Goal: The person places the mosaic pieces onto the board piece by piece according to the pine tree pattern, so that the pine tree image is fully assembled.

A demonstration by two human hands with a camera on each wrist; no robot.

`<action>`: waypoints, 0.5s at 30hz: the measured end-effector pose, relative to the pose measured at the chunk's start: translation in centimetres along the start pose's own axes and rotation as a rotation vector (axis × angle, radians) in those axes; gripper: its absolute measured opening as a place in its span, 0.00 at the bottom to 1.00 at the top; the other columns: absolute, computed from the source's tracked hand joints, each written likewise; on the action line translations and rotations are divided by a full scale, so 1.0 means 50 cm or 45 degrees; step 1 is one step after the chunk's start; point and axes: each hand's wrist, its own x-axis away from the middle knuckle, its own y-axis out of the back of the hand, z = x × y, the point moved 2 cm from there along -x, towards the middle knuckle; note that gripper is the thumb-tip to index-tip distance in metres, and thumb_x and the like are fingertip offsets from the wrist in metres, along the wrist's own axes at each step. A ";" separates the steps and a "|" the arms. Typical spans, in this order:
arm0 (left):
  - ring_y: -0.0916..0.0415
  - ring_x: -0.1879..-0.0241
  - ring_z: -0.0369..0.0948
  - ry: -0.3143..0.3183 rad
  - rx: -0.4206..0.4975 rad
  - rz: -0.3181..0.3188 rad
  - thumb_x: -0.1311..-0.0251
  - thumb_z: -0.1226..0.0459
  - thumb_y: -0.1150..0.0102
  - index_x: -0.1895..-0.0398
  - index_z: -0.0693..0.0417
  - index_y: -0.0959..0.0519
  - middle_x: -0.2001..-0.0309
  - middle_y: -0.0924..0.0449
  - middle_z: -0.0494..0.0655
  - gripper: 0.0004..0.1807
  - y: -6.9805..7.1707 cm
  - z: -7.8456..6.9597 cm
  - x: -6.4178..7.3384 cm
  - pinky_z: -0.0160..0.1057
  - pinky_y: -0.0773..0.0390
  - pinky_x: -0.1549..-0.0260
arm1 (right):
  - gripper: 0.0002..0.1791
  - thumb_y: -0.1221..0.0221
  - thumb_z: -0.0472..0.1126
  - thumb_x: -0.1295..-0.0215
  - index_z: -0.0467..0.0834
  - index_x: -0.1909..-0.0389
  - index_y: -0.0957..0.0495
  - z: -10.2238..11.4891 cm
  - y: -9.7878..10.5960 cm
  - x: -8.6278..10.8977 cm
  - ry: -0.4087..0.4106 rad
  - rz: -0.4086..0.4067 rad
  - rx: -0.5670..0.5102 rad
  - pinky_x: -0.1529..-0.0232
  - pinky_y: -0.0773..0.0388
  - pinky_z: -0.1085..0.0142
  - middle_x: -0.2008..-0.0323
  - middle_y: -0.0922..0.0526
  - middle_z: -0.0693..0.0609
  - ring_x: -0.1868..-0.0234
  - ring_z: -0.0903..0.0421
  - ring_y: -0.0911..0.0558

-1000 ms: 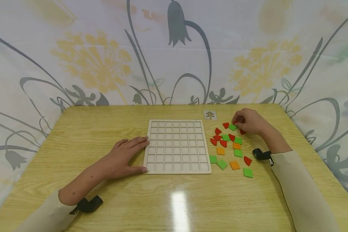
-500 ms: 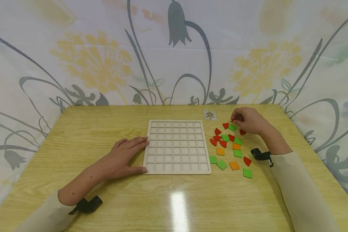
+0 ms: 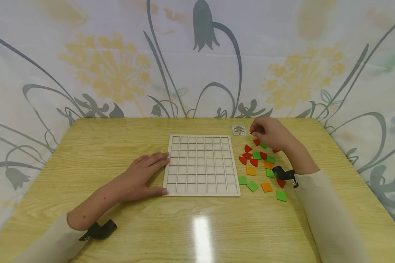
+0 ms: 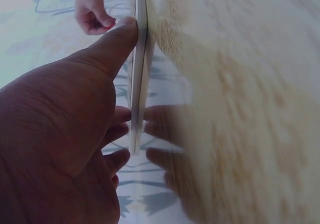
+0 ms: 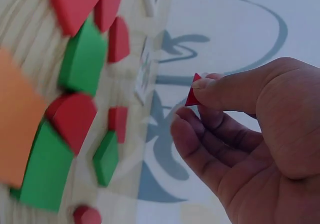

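Observation:
My right hand [image 3: 272,134] pinches a small red quarter-round tile [image 5: 191,96] between thumb and forefinger, above the far right of the table near a small patterned card [image 3: 239,130]. In the right wrist view the other fingers curl loosely below the tile. Spread along the left side of a pale gridded board [image 3: 200,165], my left hand [image 3: 139,179] touches its edge with fingertips and thumb. The left wrist view shows the thumb tip at the edge of the board. No tile sits in the board's squares.
Right of the board lie several loose tiles: red quarter-rounds [image 3: 243,160], green squares [image 3: 281,195] and orange squares [image 3: 266,187]. Some overlap or sit partly under the right arm. A floral cloth [image 3: 197,62] hangs behind the wooden table [image 3: 145,233].
My right hand has lifted the red tile from beside a green one and moved left with it toward the card. The left hand stays on the board's edge.

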 end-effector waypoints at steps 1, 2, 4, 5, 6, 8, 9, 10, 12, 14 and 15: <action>0.52 0.16 0.54 0.000 0.002 0.003 0.36 0.39 0.30 0.16 0.54 0.40 0.15 0.46 0.49 0.53 0.001 -0.001 0.000 0.62 0.51 0.21 | 0.04 0.41 0.31 0.23 0.36 0.54 0.18 0.006 -0.001 -0.003 0.007 -0.003 -0.006 0.53 0.19 0.50 0.59 0.15 0.42 0.60 0.47 0.18; 0.52 0.16 0.54 0.000 0.004 0.005 0.36 0.39 0.30 0.16 0.55 0.40 0.15 0.46 0.49 0.53 0.001 -0.001 0.000 0.62 0.51 0.21 | 0.04 0.41 0.30 0.23 0.36 0.54 0.18 0.013 -0.002 -0.007 0.014 -0.006 -0.014 0.53 0.19 0.50 0.59 0.15 0.41 0.59 0.47 0.17; 0.52 0.16 0.54 -0.002 0.011 0.010 0.36 0.39 0.30 0.15 0.55 0.41 0.16 0.45 0.49 0.54 0.001 -0.001 0.000 0.62 0.52 0.21 | 0.05 0.42 0.30 0.23 0.35 0.54 0.18 0.026 -0.006 -0.014 0.027 -0.003 -0.043 0.52 0.18 0.49 0.57 0.14 0.40 0.57 0.45 0.16; 0.52 0.16 0.54 -0.002 0.012 0.011 0.36 0.39 0.30 0.15 0.55 0.41 0.16 0.45 0.49 0.54 0.001 -0.001 0.000 0.62 0.52 0.21 | 0.05 0.42 0.29 0.23 0.35 0.54 0.18 0.032 -0.009 -0.019 0.033 -0.006 -0.052 0.52 0.18 0.49 0.57 0.14 0.40 0.57 0.45 0.16; 0.52 0.16 0.55 -0.003 0.015 0.012 0.36 0.39 0.30 0.15 0.55 0.41 0.16 0.45 0.49 0.54 0.001 -0.001 0.000 0.62 0.52 0.21 | 0.05 0.42 0.29 0.23 0.34 0.54 0.18 0.039 -0.012 -0.023 0.041 -0.006 -0.067 0.52 0.18 0.49 0.57 0.14 0.40 0.56 0.44 0.15; 0.52 0.16 0.55 -0.004 0.017 0.016 0.35 0.39 0.30 0.15 0.56 0.41 0.16 0.46 0.49 0.54 0.001 -0.001 0.000 0.62 0.51 0.21 | 0.06 0.42 0.29 0.23 0.34 0.53 0.18 0.053 -0.018 -0.030 0.048 -0.006 -0.089 0.51 0.18 0.49 0.56 0.14 0.40 0.56 0.45 0.15; 0.52 0.16 0.54 -0.004 0.020 0.020 0.35 0.39 0.30 0.15 0.56 0.42 0.15 0.46 0.49 0.54 0.001 -0.001 0.000 0.62 0.51 0.21 | 0.06 0.43 0.29 0.23 0.35 0.53 0.18 0.060 -0.021 -0.034 0.047 -0.006 -0.099 0.52 0.18 0.50 0.56 0.14 0.40 0.56 0.45 0.15; 0.52 0.16 0.54 -0.005 0.019 0.020 0.35 0.39 0.30 0.15 0.56 0.42 0.15 0.46 0.49 0.54 0.001 -0.001 0.000 0.62 0.51 0.21 | 0.06 0.43 0.29 0.23 0.35 0.53 0.18 0.068 -0.024 -0.037 0.050 -0.007 -0.108 0.51 0.18 0.50 0.56 0.14 0.41 0.56 0.45 0.15; 0.52 0.16 0.54 -0.008 0.026 0.021 0.35 0.39 0.30 0.15 0.56 0.42 0.15 0.46 0.49 0.54 0.000 0.000 0.000 0.63 0.50 0.22 | 0.06 0.42 0.30 0.23 0.34 0.53 0.18 0.083 -0.029 -0.045 0.073 -0.012 -0.124 0.51 0.18 0.50 0.57 0.14 0.40 0.57 0.45 0.15; 0.52 0.16 0.54 -0.011 0.028 0.018 0.35 0.40 0.30 0.15 0.56 0.41 0.16 0.46 0.49 0.54 0.000 0.001 0.000 0.63 0.49 0.22 | 0.06 0.41 0.30 0.23 0.33 0.52 0.18 0.095 -0.036 -0.054 0.078 -0.012 -0.152 0.51 0.18 0.51 0.57 0.14 0.40 0.57 0.45 0.15; 0.52 0.16 0.54 -0.013 0.027 0.016 0.35 0.39 0.30 0.15 0.56 0.41 0.16 0.46 0.49 0.54 0.000 0.001 0.000 0.63 0.49 0.22 | 0.07 0.41 0.31 0.23 0.33 0.51 0.18 0.100 -0.040 -0.059 0.080 -0.016 -0.159 0.50 0.18 0.51 0.57 0.14 0.41 0.56 0.45 0.15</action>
